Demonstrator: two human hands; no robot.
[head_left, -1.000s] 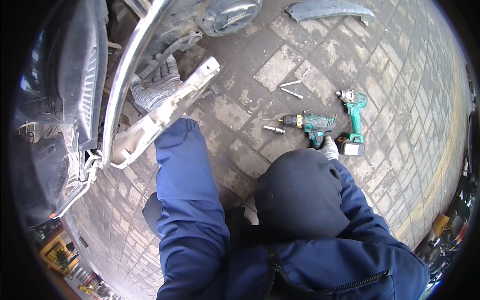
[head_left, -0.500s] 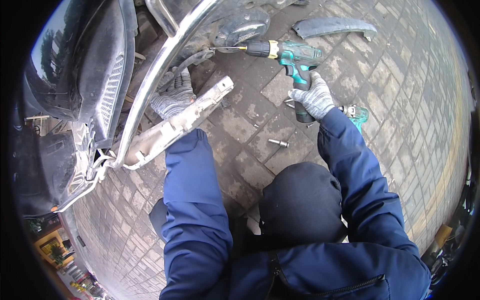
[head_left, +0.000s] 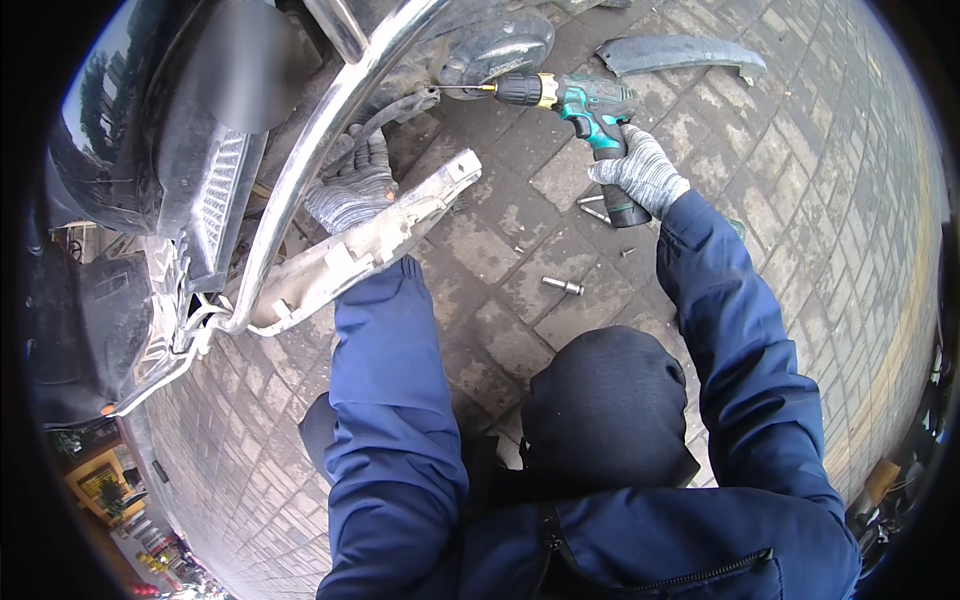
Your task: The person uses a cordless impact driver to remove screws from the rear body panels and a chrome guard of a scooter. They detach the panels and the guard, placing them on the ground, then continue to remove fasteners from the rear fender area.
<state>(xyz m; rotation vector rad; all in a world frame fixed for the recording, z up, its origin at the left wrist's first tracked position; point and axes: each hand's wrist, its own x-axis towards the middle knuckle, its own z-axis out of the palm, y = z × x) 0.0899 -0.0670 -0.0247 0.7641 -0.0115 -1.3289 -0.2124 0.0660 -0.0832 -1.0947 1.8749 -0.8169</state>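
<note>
While our right hand is wrapped around the drill, its body lies just beyond that hand, long axis running leftward, the bit ending at or just beside the grey bar. Our left hand is nearer that bar, just below it; whether it pinches anything we cannot tell.

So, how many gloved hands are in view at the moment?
2. The left hand is behind the dirty white strip, partly hidden; the right hand is wrapped around the handle of the drill. I see no others.
</note>
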